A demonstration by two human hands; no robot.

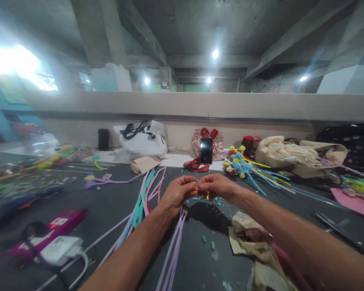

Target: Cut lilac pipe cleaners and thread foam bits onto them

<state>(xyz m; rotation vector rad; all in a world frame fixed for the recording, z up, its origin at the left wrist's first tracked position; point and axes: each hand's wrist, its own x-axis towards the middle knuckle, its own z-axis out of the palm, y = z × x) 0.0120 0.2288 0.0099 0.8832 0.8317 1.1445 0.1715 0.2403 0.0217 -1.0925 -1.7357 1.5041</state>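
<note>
Pinching together, both hands point(197, 189) grip lilac pipe cleaners point(175, 242) trailing below the left hand point(179, 192).

- The dark table point(200, 250) carries everything.
- Near left: a magenta power strip point(48, 234) and a white adapter point(62, 248).
- Centre: long pipe cleaners point(139, 206), with small cut bits point(212, 245) scattered about.
- Near right: crumpled brown paper point(251, 242).
- Far centre: an upright phone point(206, 150) and a white bag point(142, 139).
- Far right: pipe-cleaner flowers point(239, 163) and a cream cloth bag point(291, 155).
</note>
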